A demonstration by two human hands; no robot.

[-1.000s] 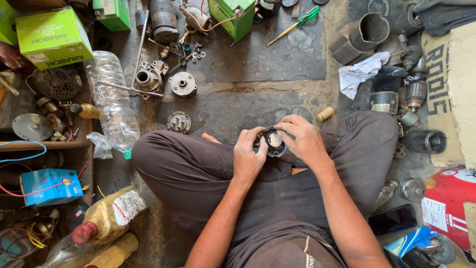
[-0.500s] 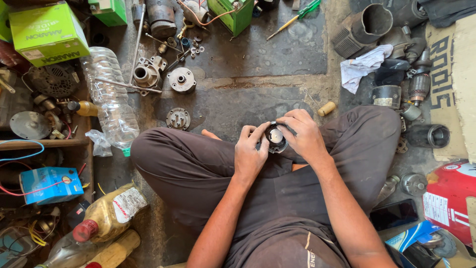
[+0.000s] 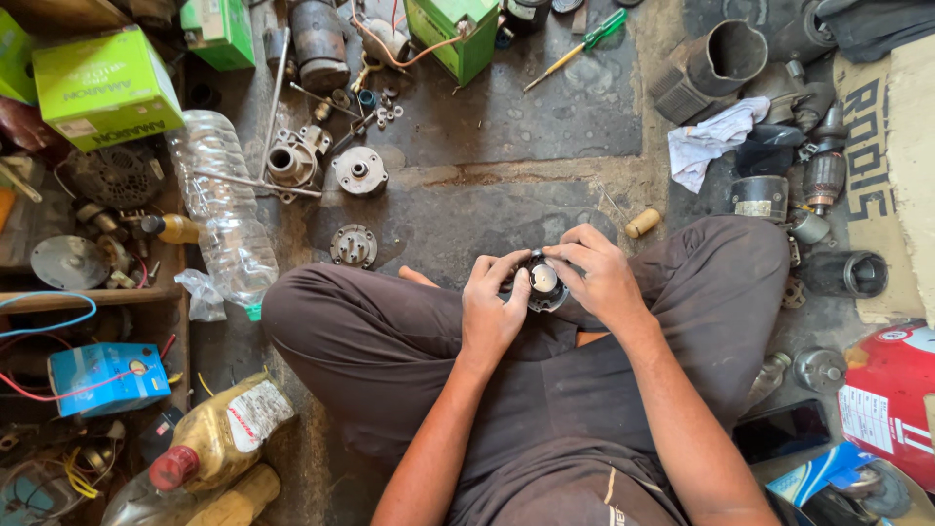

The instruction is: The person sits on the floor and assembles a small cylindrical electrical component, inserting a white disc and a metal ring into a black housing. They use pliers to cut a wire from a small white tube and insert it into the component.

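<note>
Dark and round, the small metal part [image 3: 541, 282] sits between our two hands, just above our crossed legs [image 3: 390, 341]. It has a pale, shiny middle. Our left hand [image 3: 492, 307] holds it from the left side, with the fingers curled over the rim. Our right hand [image 3: 599, 273] holds it from the right, and its fingers bend over the top edge. Both hands are closed on the part, so we see only a bit of it.

We sit on a dirty grey floor [image 3: 506, 127]. Two round metal covers lie in front of our left knee, one [image 3: 353, 245] near and one [image 3: 359, 171] farther away. A clear plastic bottle [image 3: 222, 209] lies on its side next to them, and a long thin rod [image 3: 255, 182] rests across it. A green box [image 3: 107, 90] stands at the far left. A small blue box [image 3: 105, 378] with wires sits down by our left side, and a yellow oil bottle with a red cap [image 3: 219, 438] lies close to it.

A small tan cork-shaped piece [image 3: 643, 222] lies on the floor just past our right hand. A white rag [image 3: 716, 141] is farther off on the right, next to dark metal tubes [image 3: 726, 58]. A green screwdriver [image 3: 582, 44] lies near the top. A dark phone [image 3: 784, 431] lies flat by our right leg.
</note>
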